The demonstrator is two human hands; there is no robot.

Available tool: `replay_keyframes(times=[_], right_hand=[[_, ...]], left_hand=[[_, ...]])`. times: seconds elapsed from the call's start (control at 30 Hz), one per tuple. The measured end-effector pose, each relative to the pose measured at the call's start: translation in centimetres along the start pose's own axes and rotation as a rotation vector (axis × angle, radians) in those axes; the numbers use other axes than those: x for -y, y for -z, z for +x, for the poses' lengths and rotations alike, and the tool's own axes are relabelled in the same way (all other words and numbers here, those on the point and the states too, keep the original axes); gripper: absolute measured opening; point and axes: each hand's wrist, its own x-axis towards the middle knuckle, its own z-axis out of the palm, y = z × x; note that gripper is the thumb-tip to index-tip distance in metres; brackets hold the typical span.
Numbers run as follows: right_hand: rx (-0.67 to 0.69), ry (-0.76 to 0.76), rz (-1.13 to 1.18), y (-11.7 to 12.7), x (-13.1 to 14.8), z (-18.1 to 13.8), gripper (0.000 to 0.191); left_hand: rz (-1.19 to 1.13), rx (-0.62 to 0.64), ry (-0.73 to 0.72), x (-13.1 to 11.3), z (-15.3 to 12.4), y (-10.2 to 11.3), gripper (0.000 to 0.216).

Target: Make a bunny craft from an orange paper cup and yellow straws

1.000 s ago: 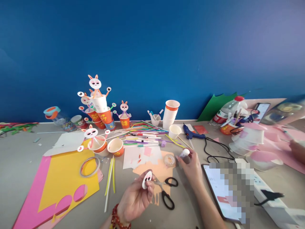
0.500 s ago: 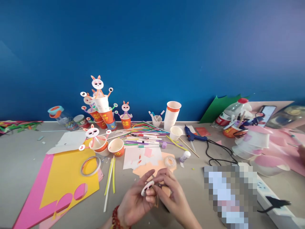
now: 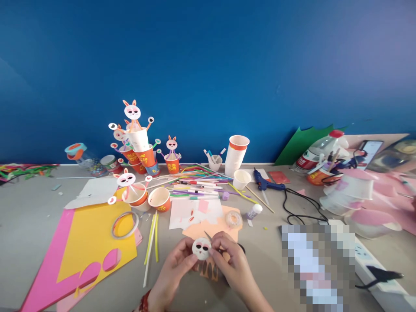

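- Landmark for this report: the peach sheet [image 3: 195, 231].
- The white face disc [image 3: 202, 248] is held over the near part of the peach sheet, its drawn eyes toward me.
- My left hand [image 3: 177, 266] grips the disc's left and lower edge; my right hand [image 3: 234, 260] has thumb and fingertips pinched at its right edge. I cannot tell whether anything small sits between those fingertips.
- Risk: creasing. The disc looks thin; uneven pressure from my two hands could bend it.
- Risk: a nick. The scissors [image 3: 208, 235] lie on the peach sheet, partly under my right hand; lowering that hand carelessly could meet the blade or shove them.
- Risk: smudging. If the eye marks are fresh, a sliding thumb could smear them.
- Risk: upset. The glue stick [image 3: 254, 211], just right of the peach sheet, could be knocked by a wide right-hand swing.
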Motion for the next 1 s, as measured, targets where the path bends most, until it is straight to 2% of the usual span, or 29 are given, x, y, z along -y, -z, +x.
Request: replay_keyframes(times=[0.13, 0.27, 0.37, 0.47, 0.53, 0.57, 0.73, 0.83, 1.0], right_hand=[[0.038, -0.03, 0.026, -0.5, -0.3, 0.6, 0.019], [0.095, -0.057, 0.01, -0.3, -0.5, 0.8, 0.02], [0.155, -0.021, -0.033, 0.5, -0.1, 1.5, 0.02], [0.245, 0.049, -0.209, 1.1, 0.4, 3.6, 0.016], [0.284, 0.08, -0.507, 0.9, 0.5, 5.7, 0.016], [0.297, 0.085, -0.578, 0.6, 0.5, 6.8, 0.015], [0.449, 0.134, -0.776, -2.4, -0.6, 10.7, 0.024], [0.508, 0.138, -0.881, -3.6, -0.9, 11.3, 0.028], [0.538, 0.127, -0.923, -3.8, -0.6, 11.5, 0.03]], left_hand=[[0.198, -0.063, -0.006, -0.6, 0.3, 0.2, 0.037], [0.221, -0.086, -0.017, -1.0, 0.4, -0.4, 0.04], [0.226, -0.111, -0.033, -1.0, 0.2, -0.4, 0.039], [0.231, -0.194, -0.066, -1.0, 0.0, 0.1, 0.038], [0.23, -0.265, -0.091, -1.2, 0.0, 0.5, 0.038], [0.232, -0.285, -0.098, -1.4, 0.0, 0.7, 0.038], [0.252, -0.259, -0.1, -2.2, 0.0, 1.5, 0.037], [0.24, -0.249, -0.106, -2.2, -0.1, 1.8, 0.037], [0.232, -0.227, -0.111, -2.0, -0.1, 1.8, 0.036]])
